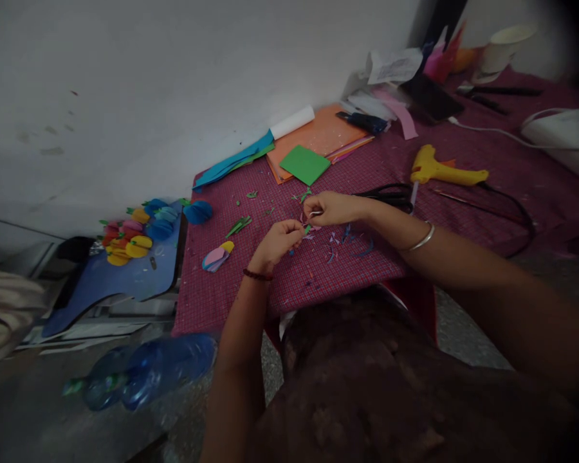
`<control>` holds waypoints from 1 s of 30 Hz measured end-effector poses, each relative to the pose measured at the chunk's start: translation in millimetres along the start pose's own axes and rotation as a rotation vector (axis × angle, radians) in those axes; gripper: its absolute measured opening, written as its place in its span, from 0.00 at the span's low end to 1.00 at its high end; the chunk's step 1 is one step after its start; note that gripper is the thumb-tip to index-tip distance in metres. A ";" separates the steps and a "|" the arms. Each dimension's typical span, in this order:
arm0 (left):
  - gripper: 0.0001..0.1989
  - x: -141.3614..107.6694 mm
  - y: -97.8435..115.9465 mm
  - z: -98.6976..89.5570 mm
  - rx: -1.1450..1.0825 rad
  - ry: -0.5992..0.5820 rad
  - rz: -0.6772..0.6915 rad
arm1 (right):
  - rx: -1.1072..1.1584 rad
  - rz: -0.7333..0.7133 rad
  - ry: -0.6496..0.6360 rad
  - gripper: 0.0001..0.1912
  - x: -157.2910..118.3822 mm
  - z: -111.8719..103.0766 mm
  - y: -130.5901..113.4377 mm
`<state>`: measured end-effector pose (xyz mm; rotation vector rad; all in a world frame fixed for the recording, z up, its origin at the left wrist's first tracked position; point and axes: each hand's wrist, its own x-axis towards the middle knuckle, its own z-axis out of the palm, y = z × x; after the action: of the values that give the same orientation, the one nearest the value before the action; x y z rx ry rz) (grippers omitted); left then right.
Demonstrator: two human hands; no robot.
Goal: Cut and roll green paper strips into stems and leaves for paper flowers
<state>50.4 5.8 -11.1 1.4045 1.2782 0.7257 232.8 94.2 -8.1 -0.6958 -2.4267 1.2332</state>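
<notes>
Closest to my view, I see the wearer's brown patterned clothing (361,373), and two plastic bottles (174,370) lying down at my lower left. Past it, both forearms reach over the table's red checked cloth (207,302), a dark beaded bracelet (258,275) on one wrist and a silver bangle (422,238) on the other arm. The left hand (278,243) has thumb and forefinger pinching a small green piece (307,229), which sits between the two hands, just above the cloth. The right hand (335,207) faces it, its fingertips pressed together close by; what lies between them, if anything, is too small for me to tell.

Around the hands I find pink, blue and green scraps (334,238). Left of them lie a stack of petal shapes (216,258) and some green strips (238,226); to the right, black scissors (401,187) partly behind the right forearm, then a yellow glue gun (429,168).

Farther back, a green square (305,165) rests on orange sheets (325,132), beside blue sheets (234,166) and a white roll (293,122). Off left, colourful paper ornaments (137,247) crowd a blue side table (149,276), near the pale wall (149,77).
</notes>
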 end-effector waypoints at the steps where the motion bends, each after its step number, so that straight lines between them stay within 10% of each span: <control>1: 0.03 -0.2 0.3 0.0 -0.003 0.001 0.007 | -0.002 0.007 0.013 0.02 -0.7 -2.6 0.1; 8: 0.02 -0.8 1.6 0.1 -0.016 0.008 0.015 | 0.069 0.064 0.121 0.05 -6.2 -15.1 -2.8; 14: 0.04 -0.5 0.6 -0.4 -0.006 -0.010 0.025 | 0.049 0.054 -0.033 0.17 -2.6 0.6 -6.9; 30: 0.03 -1.6 3.6 -0.1 0.028 -0.017 0.005 | -0.049 0.020 -0.158 0.05 -4.1 -7.8 1.5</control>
<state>51.0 4.7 -7.3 1.4342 1.2770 0.6998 240.4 97.8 -5.2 -0.6605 -2.5909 1.2852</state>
